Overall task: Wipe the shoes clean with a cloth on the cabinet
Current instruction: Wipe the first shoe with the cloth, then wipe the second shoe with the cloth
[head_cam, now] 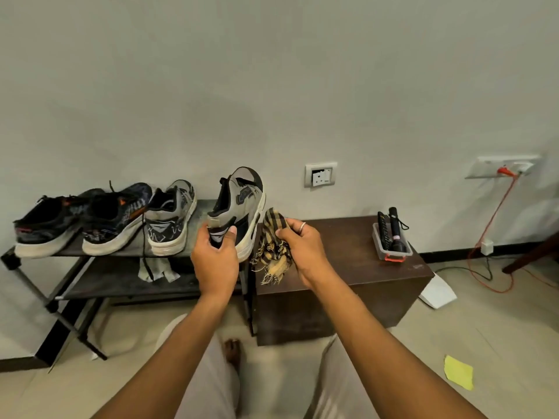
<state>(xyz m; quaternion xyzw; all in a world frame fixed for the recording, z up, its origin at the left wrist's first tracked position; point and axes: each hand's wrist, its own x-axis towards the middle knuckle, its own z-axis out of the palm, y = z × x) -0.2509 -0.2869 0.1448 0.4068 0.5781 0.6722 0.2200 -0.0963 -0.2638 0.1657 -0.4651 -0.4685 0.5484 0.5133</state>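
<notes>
Shoe (242, 201) and cloth (273, 240) are both in hand. The left hand (214, 255) grips the grey shoe by its heel, thumb curled over the back, and holds it toe-up in the air. The right hand (302, 246) pinches the checked, fringed cloth in a loose bunch just beside the pale sole edge; whether the two touch cannot be told. The shoe hangs over the near corner of the dark cabinet (348, 264), close to where it meets the shoe rack (202, 207).

On the rack's top shelf stand the matching grey shoe (171, 219) and two dark shoes (118, 216), none of them being handled.

The step looks like the wiping of this shoe's sole side. The next move likely calls for pressing the bunched cloth flat against the sole edge and stroking along it, with the left hand steadying the heel.
</notes>
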